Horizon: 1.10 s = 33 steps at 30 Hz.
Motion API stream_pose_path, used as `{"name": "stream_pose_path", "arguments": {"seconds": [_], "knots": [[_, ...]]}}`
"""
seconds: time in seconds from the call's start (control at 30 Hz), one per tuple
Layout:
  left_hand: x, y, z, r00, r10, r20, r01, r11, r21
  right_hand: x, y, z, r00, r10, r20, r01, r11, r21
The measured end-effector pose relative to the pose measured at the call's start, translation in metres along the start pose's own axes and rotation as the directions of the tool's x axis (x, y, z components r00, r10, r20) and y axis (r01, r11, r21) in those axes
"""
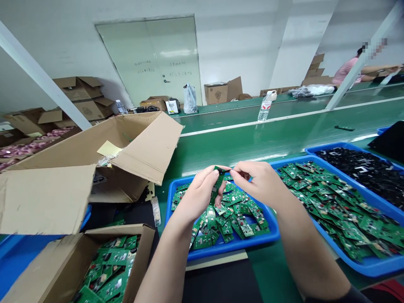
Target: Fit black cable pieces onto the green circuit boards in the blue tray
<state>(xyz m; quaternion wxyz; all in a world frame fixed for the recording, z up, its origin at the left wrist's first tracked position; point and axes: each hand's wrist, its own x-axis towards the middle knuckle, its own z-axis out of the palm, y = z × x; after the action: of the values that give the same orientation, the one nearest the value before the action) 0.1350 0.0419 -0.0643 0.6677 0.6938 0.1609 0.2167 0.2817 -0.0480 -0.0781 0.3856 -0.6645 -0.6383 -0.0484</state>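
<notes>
My left hand (199, 189) is closed around a green circuit board (216, 187), tilted upward above the middle tray. At the board's upper end is a small black part (222, 170), its exact shape too small to make out. The thumb and forefinger of my right hand (257, 181) pinch at the outer end of that part. Below both hands, a blue tray (235, 247) holds many loose green boards. Another blue tray (370, 269) to the right is heaped with boards bearing small components.
A blue tray of black plastic pieces (356, 170) lies far right. On the left are an open carton (148, 147) and a smaller box of boards (145, 237). A water bottle (265, 107) stands on the green bench behind. Someone in pink (345, 71) sits at back right.
</notes>
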Motion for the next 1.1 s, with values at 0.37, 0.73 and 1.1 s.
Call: {"name": "stream_pose_path", "arguments": {"seconds": [0.37,0.73,1.1], "knots": [[0.000,0.001,-0.009,0.984,-0.051,0.168,-0.003,0.953,0.303,0.001,0.000,-0.003,0.998,-0.069,-0.003,0.069,0.993,-0.096],[-0.006,0.010,-0.010,0.964,-0.135,0.230,0.015,0.888,0.459,-0.003,-0.005,-0.003,0.983,-0.182,-0.018,0.178,0.975,-0.132],[-0.005,0.006,-0.004,0.992,-0.020,0.125,-0.046,0.867,0.497,-0.005,-0.010,-0.002,0.999,-0.003,-0.039,0.010,0.984,0.181]]}}
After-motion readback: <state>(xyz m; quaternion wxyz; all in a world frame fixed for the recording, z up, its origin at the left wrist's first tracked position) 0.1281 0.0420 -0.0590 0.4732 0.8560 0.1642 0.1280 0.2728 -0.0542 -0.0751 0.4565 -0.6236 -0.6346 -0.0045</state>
